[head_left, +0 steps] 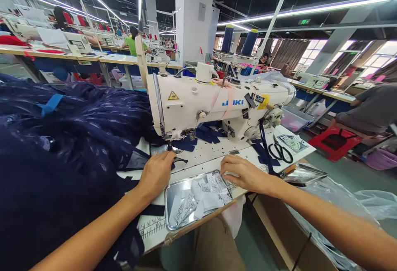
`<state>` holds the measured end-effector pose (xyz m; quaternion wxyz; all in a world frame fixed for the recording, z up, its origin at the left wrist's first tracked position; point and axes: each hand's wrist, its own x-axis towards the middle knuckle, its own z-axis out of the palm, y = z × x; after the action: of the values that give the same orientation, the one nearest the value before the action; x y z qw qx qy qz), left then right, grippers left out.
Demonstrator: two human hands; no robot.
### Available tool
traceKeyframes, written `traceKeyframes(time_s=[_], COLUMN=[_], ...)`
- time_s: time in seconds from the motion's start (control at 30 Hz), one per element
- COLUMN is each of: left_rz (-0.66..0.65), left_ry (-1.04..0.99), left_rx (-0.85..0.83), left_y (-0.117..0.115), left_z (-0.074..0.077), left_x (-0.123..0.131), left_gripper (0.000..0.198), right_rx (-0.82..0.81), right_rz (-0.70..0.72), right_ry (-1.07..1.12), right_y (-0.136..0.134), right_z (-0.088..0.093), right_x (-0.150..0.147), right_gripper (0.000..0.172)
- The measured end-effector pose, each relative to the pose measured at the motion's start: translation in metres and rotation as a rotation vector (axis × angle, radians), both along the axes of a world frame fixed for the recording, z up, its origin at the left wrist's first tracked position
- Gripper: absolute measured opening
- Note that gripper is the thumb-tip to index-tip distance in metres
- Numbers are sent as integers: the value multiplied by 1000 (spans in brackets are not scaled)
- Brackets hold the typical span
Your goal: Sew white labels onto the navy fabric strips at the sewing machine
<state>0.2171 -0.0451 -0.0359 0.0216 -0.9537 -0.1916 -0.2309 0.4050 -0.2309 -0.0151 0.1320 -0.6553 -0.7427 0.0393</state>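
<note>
My left hand (157, 173) is closed beside the presser foot (170, 147) of a white sewing machine (192, 101), its fingertips on a piece of navy fabric (180, 161). My right hand (243, 172) hovers over the far right corner of a shallow metal tray (168, 209), fingers curled inward. Whatever its fingertips pinch is hidden. White printed labels (187, 205) lie loosely heaped in the tray, close to those fingers. A large pile of navy fabric (77, 139) spreads left of the machine and reaches my left forearm.
Black-handled scissors (281, 152) lie on the table's right side, near navy scraps (263, 155). A second metal tray (305, 174) sits past the right edge, by clear plastic bags (341, 200). A red stool (336, 143) with a seated person stands further right.
</note>
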Motion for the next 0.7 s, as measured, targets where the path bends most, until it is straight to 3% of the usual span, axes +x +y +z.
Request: traceKeyframes(time_s=[0.1, 0.23, 0.47, 0.57, 0.7], left_rz=[-32, -32, -53, 24, 69], left_ry=[-76, -123, -228, -282, -391], left_rx=[-180, -385, -679, -858, -1252], left_y=[7, 9, 8, 8, 8], left_z=[-7, -4, 3, 4, 4], left_x=[-7, -13, -11, -14, -17], left_gripper=[21, 19, 19, 20, 27], right_rx=[40, 45, -7, 118, 440], right_rz=[-69, -147, -212, -186, -178], right_ry=[-49, -103, 165, 172, 184], right_y=[8, 16, 18, 16, 20], right_z=[-13, -23, -27, -24, -11], right_x=[-3, -10, -12, -11, -11], right_gripper=[6, 8, 18, 18, 11])
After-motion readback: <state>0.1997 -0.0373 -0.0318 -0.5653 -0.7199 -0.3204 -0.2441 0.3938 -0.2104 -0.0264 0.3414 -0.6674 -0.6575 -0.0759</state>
